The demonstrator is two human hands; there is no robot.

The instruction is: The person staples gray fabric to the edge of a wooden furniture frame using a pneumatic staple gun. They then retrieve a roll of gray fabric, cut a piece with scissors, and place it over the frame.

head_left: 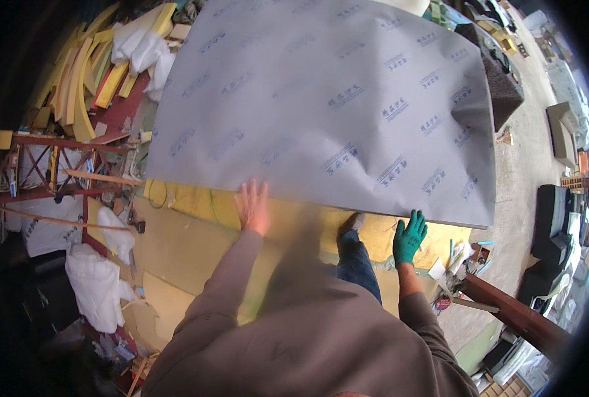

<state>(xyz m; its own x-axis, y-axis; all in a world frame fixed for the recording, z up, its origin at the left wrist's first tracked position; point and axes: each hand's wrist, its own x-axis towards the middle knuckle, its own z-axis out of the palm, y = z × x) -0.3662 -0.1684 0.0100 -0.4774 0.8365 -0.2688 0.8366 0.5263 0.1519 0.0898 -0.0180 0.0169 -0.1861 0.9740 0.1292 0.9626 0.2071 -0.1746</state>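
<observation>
A wide sheet of grey printed cloth (294,106) spreads in front of me, rippled on its right side, with its near edge running just ahead of both hands. My bare left hand (252,208) lies at that near edge with its fingers stretched out and apart. On my right hand (410,239) is a green glove; its fingers point up, spread, with the tips at the cloth's near right edge. Neither hand grips anything I can see. What supports the cloth is mostly hidden; yellow foam or board (202,202) shows below its near edge.
Curved yellow foam strips (83,79) are heaped at the far left, above a dark red metal frame (69,165). White bundled padding (96,284) sits at the left. A dark red beam (512,314) juts in at the lower right. Black furniture pieces (552,225) line the right side.
</observation>
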